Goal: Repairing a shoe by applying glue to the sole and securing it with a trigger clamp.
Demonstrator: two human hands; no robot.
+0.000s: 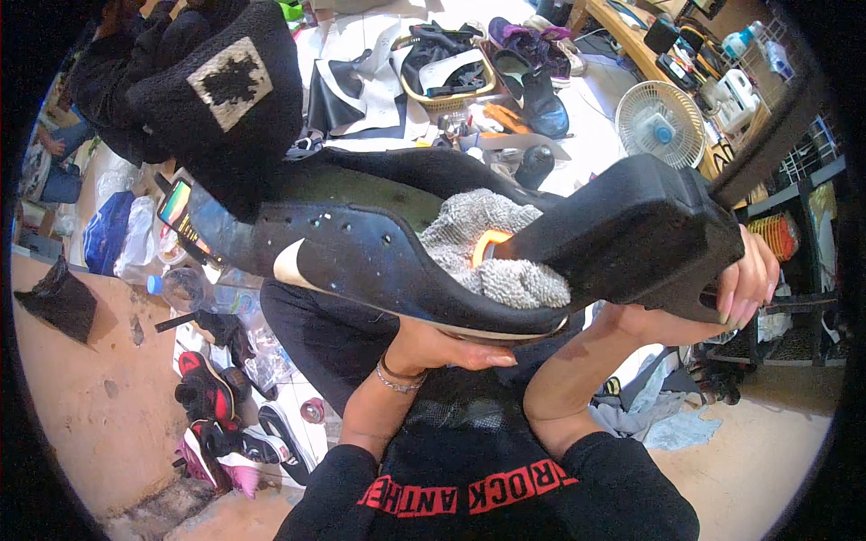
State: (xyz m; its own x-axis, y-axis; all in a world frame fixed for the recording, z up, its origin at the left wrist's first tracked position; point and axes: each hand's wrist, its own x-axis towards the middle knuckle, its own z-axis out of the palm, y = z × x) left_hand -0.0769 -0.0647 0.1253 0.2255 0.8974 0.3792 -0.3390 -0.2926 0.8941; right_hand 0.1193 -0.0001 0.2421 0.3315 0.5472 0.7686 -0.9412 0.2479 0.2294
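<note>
My left hand [444,346], with a bracelet at its wrist, is closed under the sole of a dark sneaker [361,257] and holds it up in front of me. The sneaker has a pale curved stripe on its side, and rumpled grey terry-like cloth [514,281] fills its opening. My right hand [747,278] wraps round a bulky black hot-air gun [631,230] at the right. The gun's front end points into the opening, where an orange ring [488,246] shows against the grey cloth. The fingers of my left hand are mostly hidden beneath the sole.
A black knit item with a pale diamond patch [230,81] hangs close at upper left, beside a lit phone [180,203]. Beyond are a basket of scraps [448,101], shoes [546,99] and a fan [663,126]. More shoes [207,388] lie at lower left.
</note>
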